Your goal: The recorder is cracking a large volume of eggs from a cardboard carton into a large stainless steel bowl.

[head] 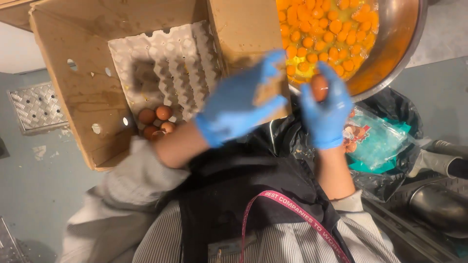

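Grey flooring framed the scene, where a perforated metal grate (pixel 36 107) lay at the left edge and a person in a dark apron worked over an open brown cardboard box (pixel 83 92). Inside the box sat a white moulded pulp egg tray (pixel 170 58), mostly bare, with a few brown eggs (pixel 156 122) clustered at its near corner. A wide stainless steel bowl (pixel 395 44) at upper right held a mass of orange yolks (pixel 321 34) in liquid. Below it, a black bin bag (pixel 390 107) contained a crumpled clear and teal plastic wrapper (pixel 375 141) with a red and orange printed picture on its left side. A pink lanyard (pixel 292 209) with white lettering crossed the person's striped shirt.

The right hand (pixel 324 109), in a blue glove, was curled around a single brown egg (pixel 319 87), gripped between thumb and fingers just beside the bowl's near rim. The left hand (pixel 241 102), also gloved in blue and blurred, was spread open and held nothing, just left of the egg, over a box flap.
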